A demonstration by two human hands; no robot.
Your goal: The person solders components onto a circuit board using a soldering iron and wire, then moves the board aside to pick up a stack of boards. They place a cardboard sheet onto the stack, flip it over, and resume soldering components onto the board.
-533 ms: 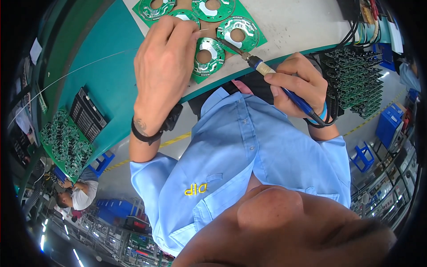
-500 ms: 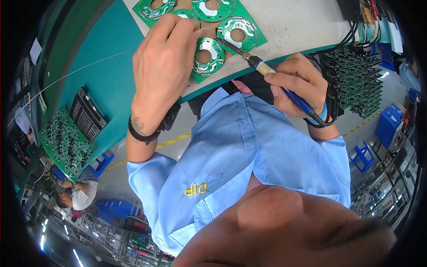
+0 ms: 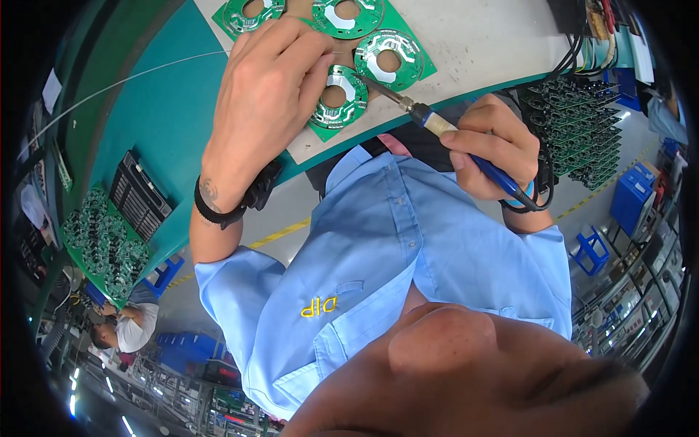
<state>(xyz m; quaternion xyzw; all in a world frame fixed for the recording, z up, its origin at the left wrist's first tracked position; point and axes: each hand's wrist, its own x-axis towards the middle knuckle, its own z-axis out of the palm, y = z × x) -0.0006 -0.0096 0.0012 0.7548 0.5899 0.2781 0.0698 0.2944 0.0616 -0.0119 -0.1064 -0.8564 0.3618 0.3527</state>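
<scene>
My left hand [image 3: 266, 95] hovers over a green circuit board panel [image 3: 413, 73] with several ring-shaped boards. Thumb and forefinger pinch thin solder wire [image 3: 182, 60], whose short end pokes out past the fingertips. The wire's other length runs off to the far left. In a pen-like grip, my right hand [image 3: 499, 142] holds a soldering iron [image 3: 437, 124] by its blue and cream handle. Its dark tip reaches the gap between the lower ring board [image 3: 353, 109] and the right ring board [image 3: 393, 45]; whether it touches is too small to tell. Part of the panel is hidden behind my left hand.
The panel lies on a pale board [image 3: 473, 44] over a green bench mat [image 3: 164, 95]. At left are a black slotted tray [image 3: 138, 193] and populated circuit boards [image 3: 105, 240]. More stacked boards [image 3: 575, 131] stand at right, near hanging black cables [image 3: 575, 54]. Another person [image 3: 135, 324] works far left.
My left hand has shifted slightly left and nearer to me, with the solder wire now higher at left. The soldering iron's tip has come a little nearer to me. Both grips stay the same.
</scene>
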